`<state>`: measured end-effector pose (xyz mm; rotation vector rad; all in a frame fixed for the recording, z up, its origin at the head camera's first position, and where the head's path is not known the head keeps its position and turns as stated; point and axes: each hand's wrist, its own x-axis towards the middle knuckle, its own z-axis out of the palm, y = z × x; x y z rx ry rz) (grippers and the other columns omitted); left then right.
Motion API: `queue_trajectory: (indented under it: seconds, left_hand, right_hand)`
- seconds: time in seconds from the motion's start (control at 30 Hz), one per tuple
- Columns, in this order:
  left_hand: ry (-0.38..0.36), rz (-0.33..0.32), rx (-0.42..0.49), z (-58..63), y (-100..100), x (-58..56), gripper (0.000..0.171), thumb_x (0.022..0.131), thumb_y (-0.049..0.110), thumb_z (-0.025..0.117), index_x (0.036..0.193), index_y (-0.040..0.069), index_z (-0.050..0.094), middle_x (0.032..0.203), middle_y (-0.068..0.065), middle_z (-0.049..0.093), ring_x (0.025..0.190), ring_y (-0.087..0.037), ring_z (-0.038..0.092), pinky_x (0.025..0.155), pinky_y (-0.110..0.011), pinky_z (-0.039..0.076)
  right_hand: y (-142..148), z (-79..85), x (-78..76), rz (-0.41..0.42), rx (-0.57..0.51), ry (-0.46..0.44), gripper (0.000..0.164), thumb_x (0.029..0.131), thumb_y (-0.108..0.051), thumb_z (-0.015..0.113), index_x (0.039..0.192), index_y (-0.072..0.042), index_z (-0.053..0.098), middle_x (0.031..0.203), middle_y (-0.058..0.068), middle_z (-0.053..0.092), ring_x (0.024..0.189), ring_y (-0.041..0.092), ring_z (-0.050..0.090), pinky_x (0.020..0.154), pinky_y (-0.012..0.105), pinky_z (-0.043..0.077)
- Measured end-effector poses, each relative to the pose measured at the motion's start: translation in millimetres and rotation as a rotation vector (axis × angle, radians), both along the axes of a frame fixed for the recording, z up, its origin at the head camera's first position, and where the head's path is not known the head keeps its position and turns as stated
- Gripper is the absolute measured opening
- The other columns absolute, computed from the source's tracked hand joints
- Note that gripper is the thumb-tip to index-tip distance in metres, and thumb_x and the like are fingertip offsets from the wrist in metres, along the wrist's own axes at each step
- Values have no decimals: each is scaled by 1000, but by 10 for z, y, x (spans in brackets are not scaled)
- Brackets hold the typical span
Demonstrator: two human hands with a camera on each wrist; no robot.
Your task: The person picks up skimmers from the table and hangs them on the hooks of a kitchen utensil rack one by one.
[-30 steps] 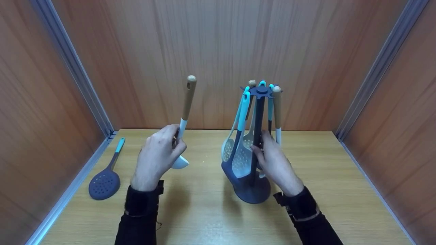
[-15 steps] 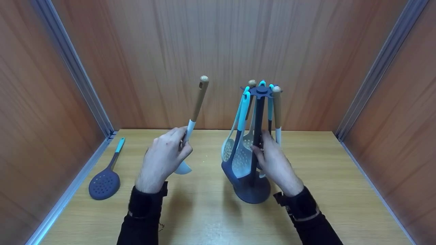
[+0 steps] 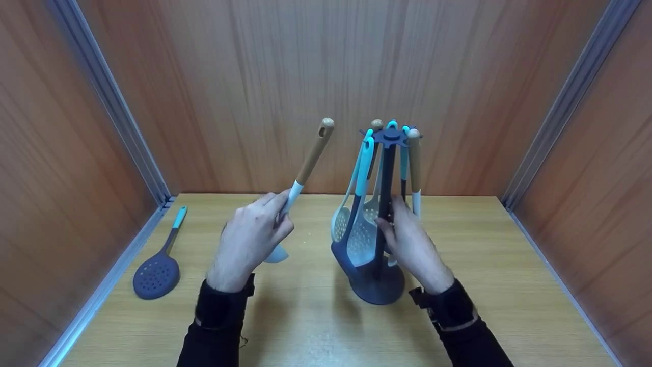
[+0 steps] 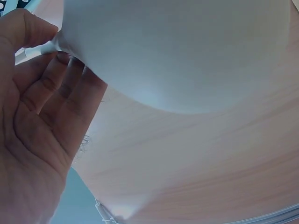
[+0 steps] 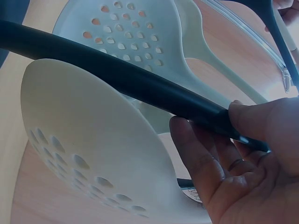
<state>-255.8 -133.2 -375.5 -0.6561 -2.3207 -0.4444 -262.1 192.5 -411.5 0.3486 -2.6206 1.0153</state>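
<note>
My left hand point(image 3: 250, 234) pinches a white ladle point(image 3: 318, 148) by the lower part of its handle. The wooden handle end tilts up and to the right, with the bowl below my fingers. Up close in the left wrist view, the smooth pale bowl point(image 4: 177, 56) fills the top. My right hand point(image 3: 411, 237) grips the dark post point(image 3: 388, 173) of a utensil stand, thumb on one side and fingers on the other. Utensils with turquoise and wooden handles hang around the stand's top. White perforated heads, one a skimmer point(image 5: 79, 126), crowd round the post in the right wrist view.
A dark slotted turner point(image 3: 157, 275) with a turquoise handle end lies on the table point(image 3: 316, 326) at the left. Wooden panels point(image 3: 326, 76) close off the back and both sides, with metal strips point(image 3: 122, 117) along the corners.
My left hand has moved a little to the right, toward the stand. The ladle's handle has tipped further right, and its bowl has sunk slightly. The right hand and stand have stayed put.
</note>
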Motion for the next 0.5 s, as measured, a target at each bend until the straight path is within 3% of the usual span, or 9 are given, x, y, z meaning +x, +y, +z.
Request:
queue_trajectory:
  seconds: [0.23,0.5]
  left_hand:
    - [83,-33,-31,-10,47,13,37,96,5,73,132,6,79,102,-8,81,69,-12,73,56,-30,65]
    - [91,-35,-52,-8,85,34,40,96,5,72,135,6,78,112,-9,83,75,-13,77,59,-30,67]
  right_hand:
    - [11,-14,-3,23,1,55,40,116,-12,61,153,-5,48,127,16,69,107,28,75,85,45,70]
    - [8,-12,-3,22,-1,44,41,116,-13,61,154,-6,47,127,15,69,108,28,76,84,45,71]
